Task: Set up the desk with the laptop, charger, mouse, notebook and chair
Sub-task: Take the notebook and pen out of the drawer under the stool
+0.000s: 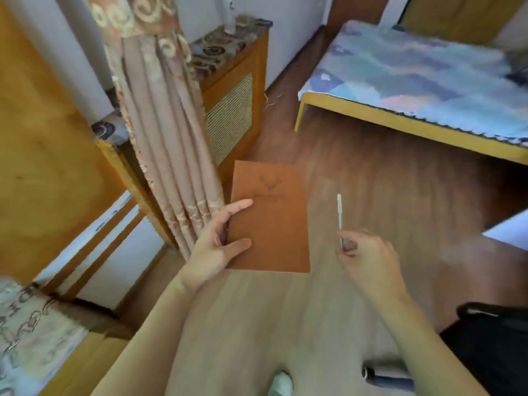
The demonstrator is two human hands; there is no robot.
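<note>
The person appears to be on the notebook step, carrying it to wherever it belongs; no laptop, charger or mouse can be made out. The left hand [217,244] holds the flat brown card-covered notebook [271,218] in mid-air above the wooden floor [385,172], fingers closed on its left edge with thumb and forefinger laid across the cover. The right hand [368,255], forearm raised, pinches a slim white pen [339,212] upright. Next, both likely need laying flat on the table, which the view does not clearly show.
</note>
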